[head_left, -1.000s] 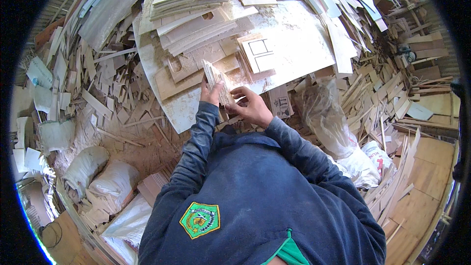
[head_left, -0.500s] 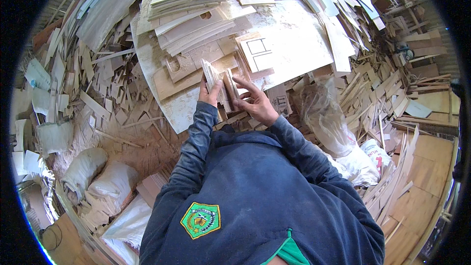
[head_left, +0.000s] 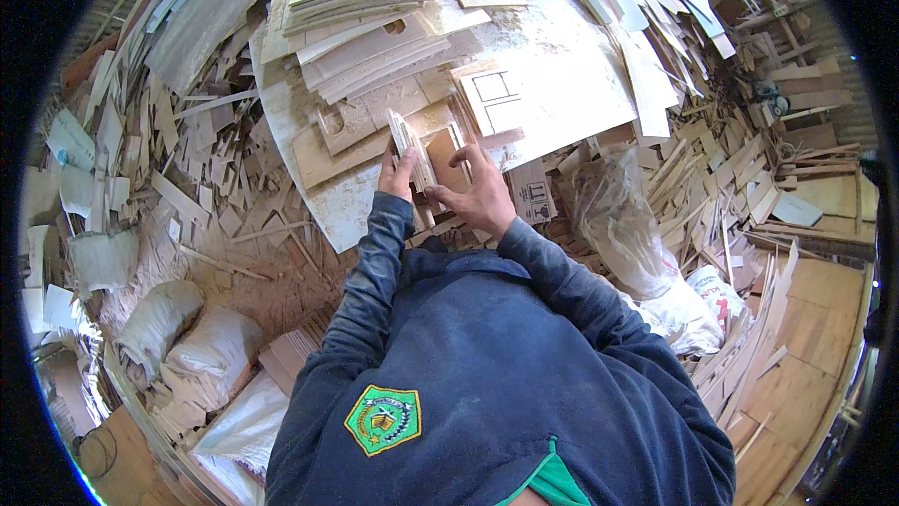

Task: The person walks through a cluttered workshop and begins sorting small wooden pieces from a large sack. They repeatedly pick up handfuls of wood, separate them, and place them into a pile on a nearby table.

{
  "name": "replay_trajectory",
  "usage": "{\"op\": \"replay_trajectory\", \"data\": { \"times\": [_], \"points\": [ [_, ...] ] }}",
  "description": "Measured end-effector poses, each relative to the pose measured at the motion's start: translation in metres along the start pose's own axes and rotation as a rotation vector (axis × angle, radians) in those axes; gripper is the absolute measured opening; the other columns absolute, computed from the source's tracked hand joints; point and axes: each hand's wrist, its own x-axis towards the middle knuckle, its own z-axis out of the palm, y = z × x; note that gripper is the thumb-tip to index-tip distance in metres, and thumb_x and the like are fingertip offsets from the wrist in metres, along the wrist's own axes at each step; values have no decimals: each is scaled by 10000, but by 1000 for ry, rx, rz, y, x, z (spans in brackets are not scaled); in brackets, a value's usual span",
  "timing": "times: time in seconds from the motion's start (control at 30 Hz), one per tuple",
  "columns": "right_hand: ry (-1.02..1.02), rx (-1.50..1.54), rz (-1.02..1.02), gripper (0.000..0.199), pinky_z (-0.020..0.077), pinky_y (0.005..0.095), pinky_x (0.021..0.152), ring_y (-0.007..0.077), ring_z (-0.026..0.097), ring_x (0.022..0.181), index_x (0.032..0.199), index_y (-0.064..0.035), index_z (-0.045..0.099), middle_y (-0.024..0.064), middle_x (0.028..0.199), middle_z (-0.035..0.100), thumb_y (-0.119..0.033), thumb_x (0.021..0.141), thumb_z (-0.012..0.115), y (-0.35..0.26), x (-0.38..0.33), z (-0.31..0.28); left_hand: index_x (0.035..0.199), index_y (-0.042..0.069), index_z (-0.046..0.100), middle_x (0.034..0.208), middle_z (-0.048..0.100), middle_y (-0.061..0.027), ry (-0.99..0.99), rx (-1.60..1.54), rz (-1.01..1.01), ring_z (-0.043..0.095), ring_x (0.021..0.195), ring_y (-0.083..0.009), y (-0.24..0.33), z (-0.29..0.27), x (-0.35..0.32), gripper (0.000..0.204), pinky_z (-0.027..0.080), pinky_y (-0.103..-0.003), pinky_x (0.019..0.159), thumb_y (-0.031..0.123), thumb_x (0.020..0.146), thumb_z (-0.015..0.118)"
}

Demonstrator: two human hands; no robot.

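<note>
plywood offcuts lie everywhere, and the person in the dark blue jacket (head_left: 487, 366) stands bent over the middle of it. the left hand (head_left: 397, 172) is closed around a small stack of thin wood pieces (head_left: 410, 143), held upright on edge with the fingers wrapped behind, probably so the edges line up and the stack stays square. the right hand (head_left: 479, 195) rests just beside it, fingers loosely spread and laid on a flat brown piece (head_left: 444, 158) lying on the pale dusty board (head_left: 562, 85) that serves as a worktop; whether it grips that piece or only presses on it i cannot tell. the stack sits right at the near edge of the board, touching the left hand and close to the right. beyond, layered sheets (head_left: 365, 10) are piled flat. white sacks (head_left: 187, 328) slump on the floor at the left, and a clear plastic bag (head_left: 618, 216) stands at the right among loose strips (head_left: 749, 188).
</note>
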Motion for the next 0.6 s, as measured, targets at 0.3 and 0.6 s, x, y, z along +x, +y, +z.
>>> {"op": "replay_trajectory", "data": {
  "times": [0.3, 0.6],
  "points": [
    [14, -42, -6, 565, 444, 415, 905, 335, 564, 1035, 1042, -12, 519, 190, 1061, 576, -358, 709, 816, -3, 5, -2, 1447, 48, 359, 1280, 549, -102, 45, -69, -15, 535, 1130, -174, 11, 10, -5, 590, 421, -300, 990, 286, 957, 585],
    [22, 122, -87, 452, 424, 419, 984, 370, 533, 1148, 1159, -43, 545, 215, 1164, 555, -267, 808, 719, 1, 10, -3, 1420, -2, 385, 1330, 521, -106, -5, -17, -29, 497, 1182, -186, 5, 0, 2, 592, 370, -304, 1033, 334, 966, 562]
  ]
}}
